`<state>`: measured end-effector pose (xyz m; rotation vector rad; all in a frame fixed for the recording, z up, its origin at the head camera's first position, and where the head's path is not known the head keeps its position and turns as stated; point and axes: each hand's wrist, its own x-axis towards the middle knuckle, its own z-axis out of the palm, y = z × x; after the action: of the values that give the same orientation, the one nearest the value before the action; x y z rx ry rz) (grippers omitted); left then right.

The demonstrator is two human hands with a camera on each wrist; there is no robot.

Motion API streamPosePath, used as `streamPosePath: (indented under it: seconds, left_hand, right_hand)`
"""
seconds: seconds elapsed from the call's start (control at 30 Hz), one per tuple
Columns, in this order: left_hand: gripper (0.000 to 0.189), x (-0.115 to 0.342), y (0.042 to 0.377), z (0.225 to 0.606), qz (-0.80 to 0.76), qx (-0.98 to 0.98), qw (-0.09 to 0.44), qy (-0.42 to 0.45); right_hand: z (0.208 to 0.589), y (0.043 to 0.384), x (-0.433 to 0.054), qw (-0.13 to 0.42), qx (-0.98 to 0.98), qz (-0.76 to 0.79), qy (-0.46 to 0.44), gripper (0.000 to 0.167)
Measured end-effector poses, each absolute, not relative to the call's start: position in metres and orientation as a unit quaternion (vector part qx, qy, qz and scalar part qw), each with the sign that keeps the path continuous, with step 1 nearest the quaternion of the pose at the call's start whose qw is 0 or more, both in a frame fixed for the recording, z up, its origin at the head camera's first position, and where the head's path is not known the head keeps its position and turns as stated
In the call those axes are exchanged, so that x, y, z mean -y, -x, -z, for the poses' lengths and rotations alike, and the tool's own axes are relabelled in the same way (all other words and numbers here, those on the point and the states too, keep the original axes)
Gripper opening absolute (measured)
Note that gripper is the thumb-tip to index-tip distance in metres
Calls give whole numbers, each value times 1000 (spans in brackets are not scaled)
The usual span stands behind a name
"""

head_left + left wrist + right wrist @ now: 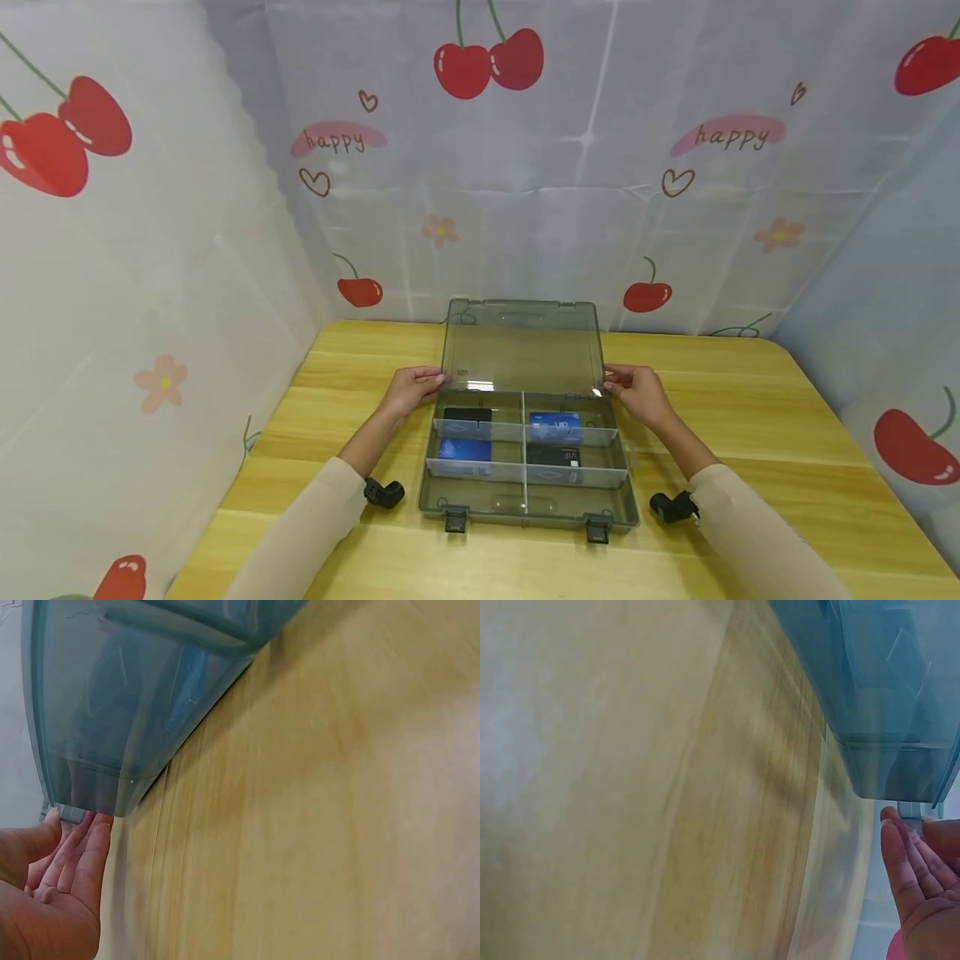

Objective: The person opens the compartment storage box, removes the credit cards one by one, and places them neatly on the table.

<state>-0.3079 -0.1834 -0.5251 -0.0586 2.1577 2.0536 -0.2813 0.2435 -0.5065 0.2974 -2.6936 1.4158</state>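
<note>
A translucent grey plastic compartment box (472, 506) lies opened on the table, its lid (521, 346) tilted up at the back. Inside are a black card (468, 415), a blue card (465, 456), another blue card (555, 426) with white lettering, and a black card (553, 457) marked VIP. At the lid's lower left edge my left hand (415, 387) holds on with thumb and fingers. My right hand (637, 390) does the same at the lower right edge. In the wrist views, both the left hand (64, 877) and the right hand (930, 877) are at the box's rear corners.
The wooden table (360, 550) carries the box near its middle. Two latches (455, 521) stick out at the box's front. Behind and beside the table hangs a white curtain (525, 208) printed with cherries. Each wrist wears a small black device (385, 493).
</note>
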Motion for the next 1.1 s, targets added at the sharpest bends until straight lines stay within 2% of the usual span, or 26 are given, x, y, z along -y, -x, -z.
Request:
streamPosePath:
  seconds: [0.53, 1.1]
  left_hand:
    - [36, 187, 308, 530, -666, -737, 112, 33]
    - [38, 188, 303, 526, -672, -729, 122, 52]
  right_hand:
    - [507, 282, -243, 1, 882, -467, -61, 34]
    - [508, 281, -243, -27, 873, -485, -41, 35]
